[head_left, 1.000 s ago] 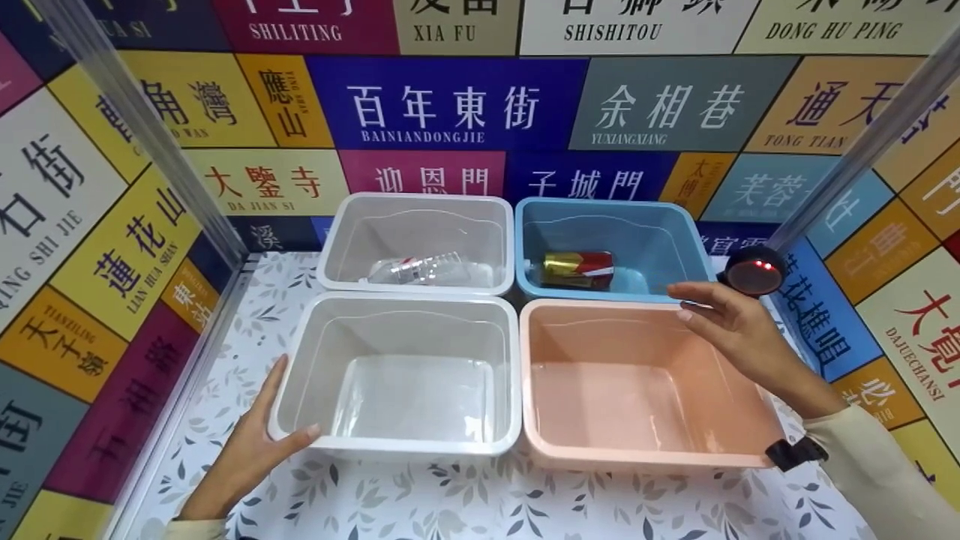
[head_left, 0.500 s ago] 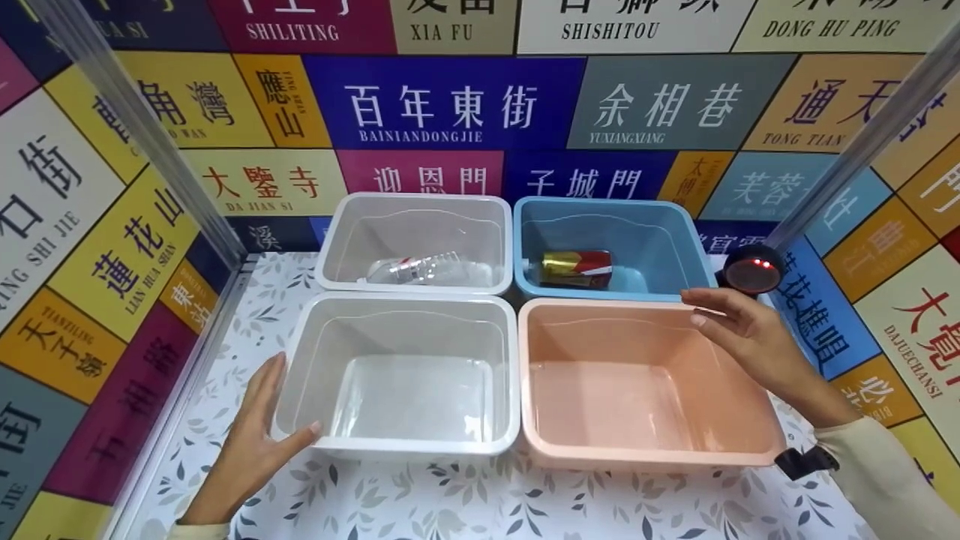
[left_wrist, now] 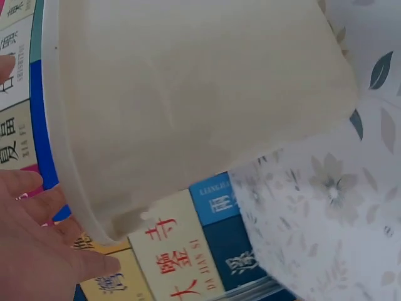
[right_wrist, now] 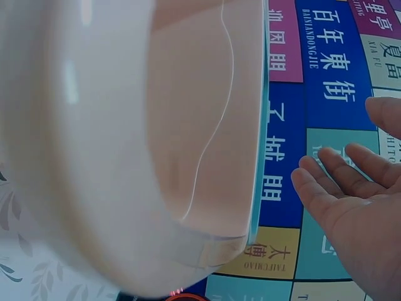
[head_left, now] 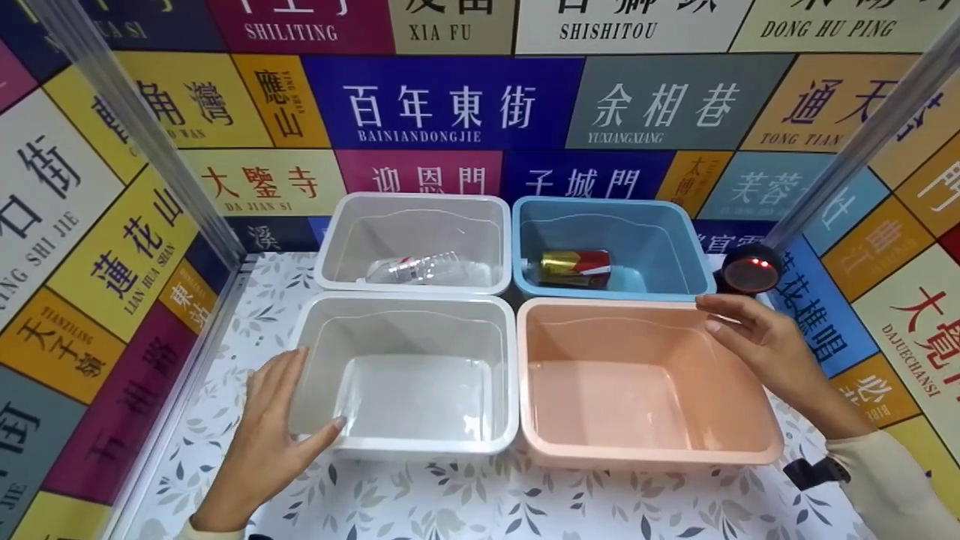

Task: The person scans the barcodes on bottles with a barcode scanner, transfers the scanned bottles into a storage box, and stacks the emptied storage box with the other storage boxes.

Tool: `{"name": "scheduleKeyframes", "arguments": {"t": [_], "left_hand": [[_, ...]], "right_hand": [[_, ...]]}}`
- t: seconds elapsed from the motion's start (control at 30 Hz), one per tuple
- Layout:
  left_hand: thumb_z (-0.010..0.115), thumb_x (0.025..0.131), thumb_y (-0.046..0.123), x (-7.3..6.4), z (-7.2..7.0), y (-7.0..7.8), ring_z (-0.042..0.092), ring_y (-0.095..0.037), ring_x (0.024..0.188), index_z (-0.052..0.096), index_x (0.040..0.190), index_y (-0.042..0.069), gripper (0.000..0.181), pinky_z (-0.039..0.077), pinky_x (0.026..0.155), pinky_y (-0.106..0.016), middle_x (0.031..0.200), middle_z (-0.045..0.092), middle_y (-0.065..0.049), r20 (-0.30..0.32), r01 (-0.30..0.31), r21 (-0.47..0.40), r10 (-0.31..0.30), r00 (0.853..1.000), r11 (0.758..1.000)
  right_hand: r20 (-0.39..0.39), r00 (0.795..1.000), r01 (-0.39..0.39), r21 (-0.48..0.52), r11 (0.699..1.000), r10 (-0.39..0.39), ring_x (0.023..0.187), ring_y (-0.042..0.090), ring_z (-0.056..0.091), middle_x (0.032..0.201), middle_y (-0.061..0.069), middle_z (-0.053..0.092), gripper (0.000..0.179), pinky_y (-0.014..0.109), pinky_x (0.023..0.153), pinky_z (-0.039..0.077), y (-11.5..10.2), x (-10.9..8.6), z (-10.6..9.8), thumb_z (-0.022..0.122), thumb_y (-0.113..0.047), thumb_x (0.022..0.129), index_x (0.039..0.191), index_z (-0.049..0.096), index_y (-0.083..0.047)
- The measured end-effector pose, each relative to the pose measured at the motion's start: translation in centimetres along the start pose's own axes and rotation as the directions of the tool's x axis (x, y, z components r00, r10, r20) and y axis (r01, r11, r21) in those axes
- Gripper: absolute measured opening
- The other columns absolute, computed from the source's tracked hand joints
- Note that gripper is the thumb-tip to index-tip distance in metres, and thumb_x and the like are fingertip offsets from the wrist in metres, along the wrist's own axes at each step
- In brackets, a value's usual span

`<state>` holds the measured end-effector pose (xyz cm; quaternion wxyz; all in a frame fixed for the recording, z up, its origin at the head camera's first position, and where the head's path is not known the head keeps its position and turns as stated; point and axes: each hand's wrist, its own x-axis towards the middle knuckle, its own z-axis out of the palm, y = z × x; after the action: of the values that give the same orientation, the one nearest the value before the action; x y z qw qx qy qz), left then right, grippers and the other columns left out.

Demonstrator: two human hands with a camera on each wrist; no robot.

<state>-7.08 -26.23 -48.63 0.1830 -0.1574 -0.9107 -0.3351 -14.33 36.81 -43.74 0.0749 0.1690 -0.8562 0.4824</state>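
My left hand (head_left: pixel 262 435) reaches over the left rim of the front white bin (head_left: pixel 420 448), thumb and fingers spread and holding nothing. In the left wrist view, that hand (left_wrist: pixel 37 244) shows beside a pale bin wall (left_wrist: pixel 188 88). My right hand (head_left: pixel 772 360) overlaps the right side of the peach bin (head_left: pixel 652 454), its fingers loosely bent. Its palm (right_wrist: pixel 369 219) is bare in the right wrist view. Behind these, a clear plastic bottle (head_left: pixel 420 268) lies in a grey-white bin (head_left: pixel 412 289), and a gold-and-red can (head_left: pixel 574 268) lies in a blue bin (head_left: pixel 664 255).
The bins stand close together, two by two, on a leaf-patterned tabletop (head_left: pixel 450 502). A round black device (head_left: pixel 750 270) with red lights sits beyond my right hand. Printed sign panels (head_left: pixel 442 101) wall in the back and both sides.
My left hand has moved right, with its fingers now over the white bin's left rim. My right hand has drifted right and slightly nearer. Bins, bottle and can stay put.
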Motion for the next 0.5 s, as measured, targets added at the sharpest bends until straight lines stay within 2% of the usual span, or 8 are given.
{"name": "scheduleKeyframes", "arguments": {"t": [0.1, 0.2, 0.33, 0.5], "left_hand": [[0.089, 0.077, 0.029, 0.2, 0.0, 0.8, 0.032, -0.036, 0.142, 0.028, 0.161, 0.013, 0.105, 0.022, 0.116, -0.065, 0.155, 0.039, -0.018, 0.003, -0.023, 0.039, 0.023, 1.0, 0.999], [0.088, 0.078, 0.031, 0.2, 0.1, 1.4, 0.036, -0.03, 0.141, 0.028, 0.161, 0.015, 0.104, 0.035, 0.112, -0.057, 0.155, 0.041, -0.015, 0.01, -0.033, 0.061, 0.033, 0.999, 0.998], [0.087, 0.079, 0.032, 0.3, 0.5, 2.2, 0.04, -0.026, 0.141, 0.028, 0.161, 0.019, 0.102, 0.041, 0.108, -0.055, 0.155, 0.042, -0.01, 0.019, -0.042, 0.07, 0.04, 0.999, 0.997], [0.087, 0.079, 0.034, 0.7, 1.1, 2.7, 0.038, -0.027, 0.142, 0.024, 0.162, 0.019, 0.105, 0.039, 0.111, -0.054, 0.158, 0.038, -0.009, 0.045, -0.053, 0.044, 0.051, 0.998, 0.998]], "right_hand": [[-0.015, 1.0, -0.01, -0.011, 1.0, 0.01, 0.115, 0.009, 0.065, 0.134, 0.022, 0.059, 0.039, 0.021, 0.085, 0.055, 0.0, -0.3, -0.2, 0.061, -0.004, 0.1, 0.138, 0.057, 0.0], [-0.025, 0.999, -0.02, -0.015, 1.0, 0.02, 0.116, 0.01, 0.065, 0.136, 0.02, 0.059, 0.039, 0.02, 0.086, 0.055, 0.1, -0.6, -0.4, 0.061, -0.005, 0.1, 0.139, 0.057, -0.001], [-0.04, 0.999, -0.023, -0.003, 1.0, 0.023, 0.117, 0.012, 0.065, 0.136, 0.019, 0.058, 0.04, 0.022, 0.085, 0.056, 0.3, -1.1, -0.6, 0.061, -0.003, 0.1, 0.139, 0.056, 0.0], [-0.068, 0.998, -0.007, 0.006, 1.0, 0.008, 0.118, 0.014, 0.064, 0.136, 0.021, 0.058, 0.04, 0.021, 0.087, 0.055, 0.8, -1.6, -0.8, 0.061, 0.0, 0.099, 0.138, 0.056, 0.004]]}}
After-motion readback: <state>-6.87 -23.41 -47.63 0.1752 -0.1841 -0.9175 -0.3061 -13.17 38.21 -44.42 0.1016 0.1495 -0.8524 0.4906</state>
